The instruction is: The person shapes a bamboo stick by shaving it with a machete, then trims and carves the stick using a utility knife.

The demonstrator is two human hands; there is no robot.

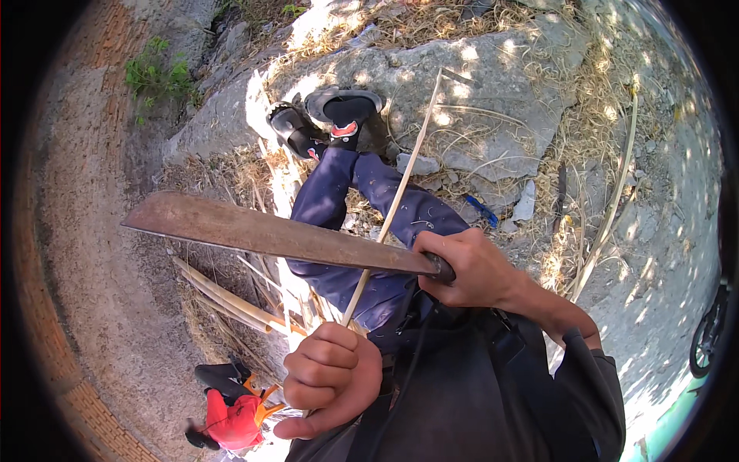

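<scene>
My right hand (473, 269) is closed around the dark handle of a machete (269, 235). Its broad, rust-brown blade points left across my lap. Under the blade runs a long, thin, pale strip that looks like split bamboo (406, 173), crossing it at a steep angle. The strip's lower end goes into my left hand (331, 369), whose fingers are curled tight around it. Its far end reaches up over the stone slab. Whether the blade touches the strip I cannot tell. My legs in dark blue trousers (331, 204) lie behind both.
Split bamboo lengths (231, 299) lie left of my legs. A large stone slab (485, 92) covered in curled shavings is beyond my shoes (292, 127). A longer pale strip (616, 192) and a blue object (482, 209) lie to the right. At lower left sits another person in red (233, 422).
</scene>
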